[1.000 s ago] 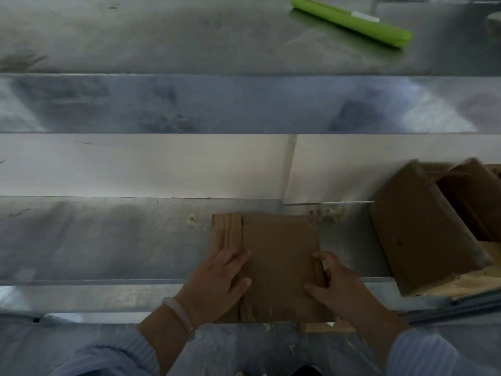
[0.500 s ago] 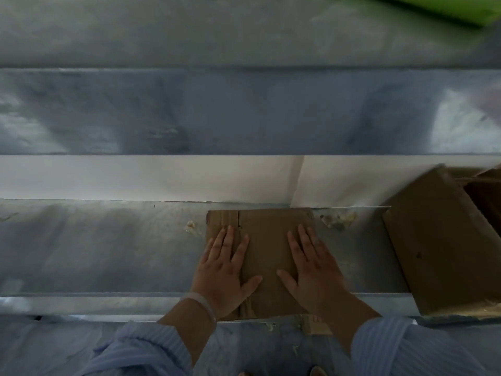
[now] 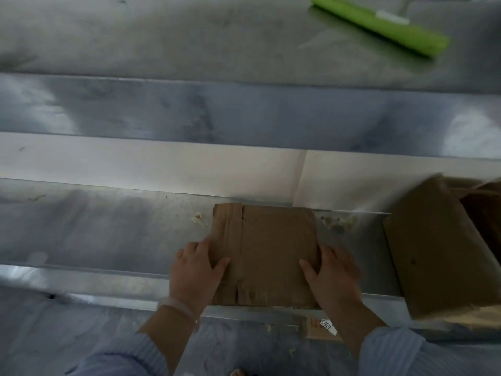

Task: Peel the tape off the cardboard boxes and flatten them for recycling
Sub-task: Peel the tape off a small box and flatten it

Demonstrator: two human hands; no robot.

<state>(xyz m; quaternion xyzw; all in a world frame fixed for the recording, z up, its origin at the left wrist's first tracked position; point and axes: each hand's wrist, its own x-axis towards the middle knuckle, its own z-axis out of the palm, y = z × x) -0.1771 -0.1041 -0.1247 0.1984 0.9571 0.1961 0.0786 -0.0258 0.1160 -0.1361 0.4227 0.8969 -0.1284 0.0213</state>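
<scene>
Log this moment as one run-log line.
step: flattening | left hand: grips flattened box left edge | right hand: grips right edge | second box: at right, not flattened

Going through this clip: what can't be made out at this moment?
Head view only:
Flattened box: leftover tape unreadable, dim and blurred.
Left hand, right hand: fingertips hidden under the box's edges.
Second box: cut off by right edge.
Green tool: motion-blurred, kind unclear.
Label: writing too small.

I see a low, shiny metal bench [image 3: 108, 234] with a higher metal shelf [image 3: 189, 36] behind it, a plain white strip [image 3: 135, 164] between them, a soft bright patch of light [image 3: 466, 134] on the steel, and maybe a grey floor [image 3: 40, 337] at the blurry bottom.
</scene>
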